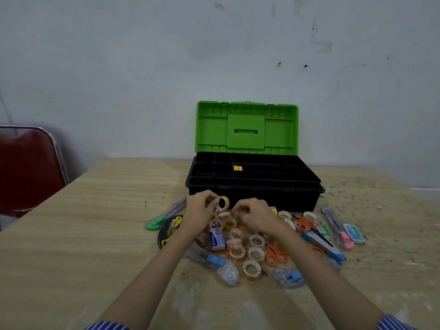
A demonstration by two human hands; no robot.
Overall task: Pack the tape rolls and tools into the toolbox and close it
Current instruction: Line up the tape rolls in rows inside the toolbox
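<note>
A black toolbox stands open at the table's far side, its green lid upright. One yellow tape roll lies in a middle tray compartment. My left hand holds a small clear tape roll just in front of the box. My right hand is beside it with fingers pinched; what it grips is hidden. Below my hands lies a pile of several tape rolls, orange scissors, a staple box, cutters and a black-yellow tape roll.
A green-handled cutter lies left of the pile. A pink cutter and a green box lie at the right. A red chair stands at the table's left. A wall rises right behind the toolbox.
</note>
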